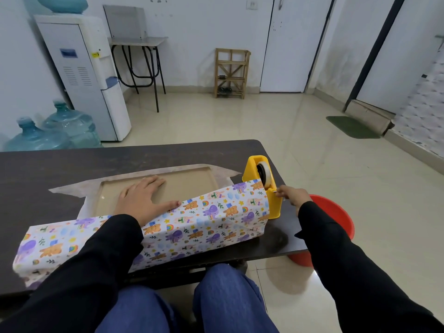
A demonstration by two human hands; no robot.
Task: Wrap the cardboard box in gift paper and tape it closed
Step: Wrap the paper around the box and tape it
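The person sits at a dark desk (48,169) with the cardboard box (185,183) lying flat on it, well within reach. The box rests on the gift paper (204,219), whose plain side shows around the far edge, while the printed side (bears, elephants, rainbows) stands folded up along the box's near edge and spills toward the lap.

The left hand (144,200) lies palm down on the box's top, its grip apart, fingers straight and spread, the thumb touching the raised edge of the paper.

The right hand (294,194) reaches out to the yellow tape dispenser (249,171), which stands at the desk's right edge, just beside the end of the paper. Its grip is pinched together at the cutter end, on what looks like the loose end of the tape (265,174); the strip itself is too small to make out clearly.

A red bucket (336,217) sits on the floor beside the desk, under the right forearm. A water dispenser (84,75) stands against the far wall.
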